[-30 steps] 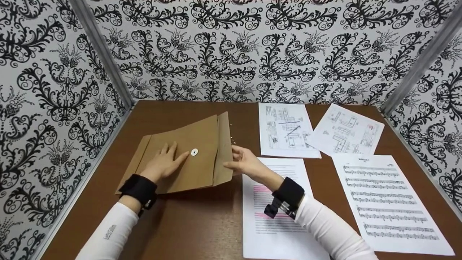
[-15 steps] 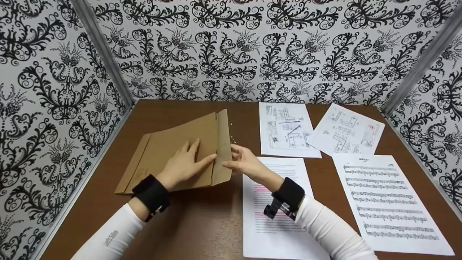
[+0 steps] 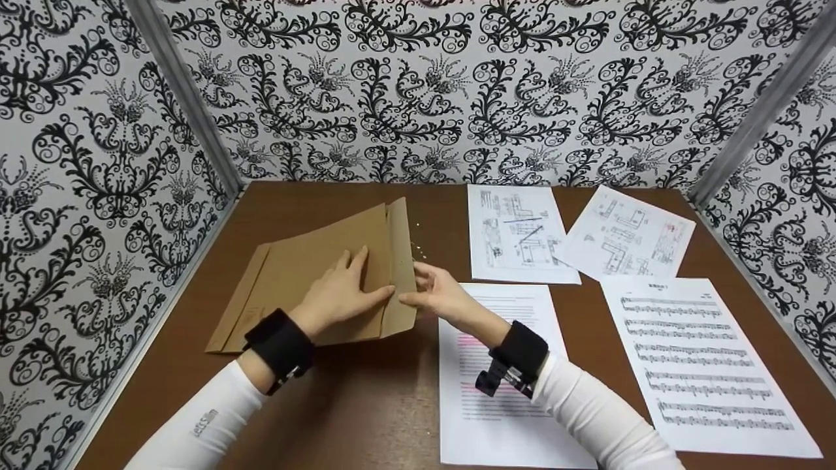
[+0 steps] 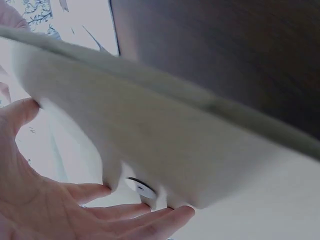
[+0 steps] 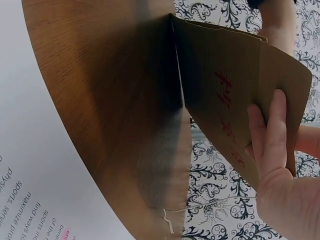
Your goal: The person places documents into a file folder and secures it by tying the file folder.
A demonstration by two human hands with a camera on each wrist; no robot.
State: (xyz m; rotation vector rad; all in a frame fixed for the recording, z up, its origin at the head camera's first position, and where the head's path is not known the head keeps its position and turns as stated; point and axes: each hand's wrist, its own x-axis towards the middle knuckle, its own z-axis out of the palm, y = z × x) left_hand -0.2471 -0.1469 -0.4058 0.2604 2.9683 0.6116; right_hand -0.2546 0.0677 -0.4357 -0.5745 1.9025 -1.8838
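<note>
A brown kraft document envelope [image 3: 294,274] leans with its right end raised off the table. My left hand [image 3: 343,290] lies on its upper face, fingers spread and mostly straight, thumb near the flap crease. In the left wrist view those fingers touch the face around a white button [image 4: 141,188], which the hand hides from the head view. At the raised end my right hand [image 3: 447,297] pinches the flap [image 3: 400,271], thumb above and fingers beneath. Red characters [image 5: 227,115] show on the envelope's underside in the right wrist view.
A text sheet with pink highlighting [image 3: 503,431] lies under my right forearm. Beyond it are two drawing sheets, one upright [image 3: 522,235] and one turned [image 3: 627,235]. Sheet music [image 3: 705,365] lies at the right. A thin white string [image 5: 167,222] trails near the envelope.
My left hand has slid right across the envelope toward the flap, covering the white button. The right hand keeps its pinch on the flap and has barely moved.
</note>
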